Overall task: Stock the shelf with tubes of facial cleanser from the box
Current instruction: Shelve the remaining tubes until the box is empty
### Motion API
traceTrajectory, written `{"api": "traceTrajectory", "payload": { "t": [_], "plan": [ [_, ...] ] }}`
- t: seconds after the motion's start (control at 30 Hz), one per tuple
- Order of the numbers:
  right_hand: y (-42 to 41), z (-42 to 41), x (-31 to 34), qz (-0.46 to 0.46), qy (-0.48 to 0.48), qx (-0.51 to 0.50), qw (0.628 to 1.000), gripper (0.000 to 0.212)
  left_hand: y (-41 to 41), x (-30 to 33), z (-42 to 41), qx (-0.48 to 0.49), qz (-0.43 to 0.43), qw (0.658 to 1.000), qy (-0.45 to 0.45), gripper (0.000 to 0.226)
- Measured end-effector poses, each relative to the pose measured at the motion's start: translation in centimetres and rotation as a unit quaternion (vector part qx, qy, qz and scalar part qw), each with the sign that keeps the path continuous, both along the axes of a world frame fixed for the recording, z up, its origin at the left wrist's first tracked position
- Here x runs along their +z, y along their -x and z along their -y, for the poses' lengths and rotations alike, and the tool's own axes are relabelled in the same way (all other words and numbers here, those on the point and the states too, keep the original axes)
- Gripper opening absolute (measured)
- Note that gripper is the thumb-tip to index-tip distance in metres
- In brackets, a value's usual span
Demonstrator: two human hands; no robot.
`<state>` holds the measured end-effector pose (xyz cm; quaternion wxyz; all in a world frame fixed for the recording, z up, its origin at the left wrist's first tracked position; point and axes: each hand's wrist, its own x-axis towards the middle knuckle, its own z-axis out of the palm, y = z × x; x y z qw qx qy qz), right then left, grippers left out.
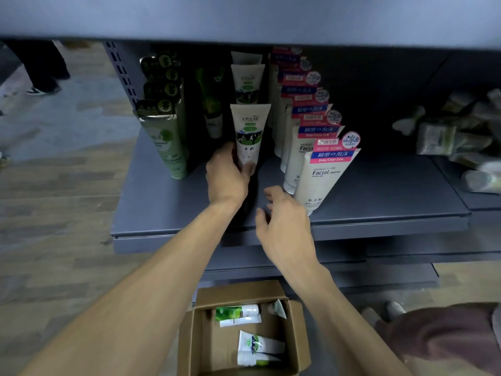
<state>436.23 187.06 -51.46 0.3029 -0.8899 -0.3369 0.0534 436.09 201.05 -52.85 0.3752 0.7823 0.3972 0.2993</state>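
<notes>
My left hand (pixel 226 176) has its fingers and thumb curled around the low part of a beige tube (pixel 249 134), to keep it upright at the near end of its row on the shelf (pixel 379 202); my right hand (pixel 284 221) hovers just beside, fingers relaxed and holding nothing, ready to steady it; more tubes (pixel 257 348) lie in the box (pixel 301 343) on the floor below

One box (pixel 295 335) holding four tubes (pixel 238 314); two hands (pixel 226 176).
</notes>
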Motion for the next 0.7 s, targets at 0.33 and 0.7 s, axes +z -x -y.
{"api": "traceTrajectory", "payload": {
  "t": [0.33, 0.7],
  "plan": [
    [-0.3, 0.4, -0.7, 0.022, 0.013, 0.002, 1.000, 0.035, -4.0, 0.4, -1.9, 0.001, -0.029, 1.000, -0.007, 0.038],
    [0.1, 0.6, -1.6, 0.051, -0.001, 0.003, 0.999, 0.043, -5.6, 0.3, -4.0, 0.005, -0.017, 1.000, 0.009, 0.053]
  ]
}}
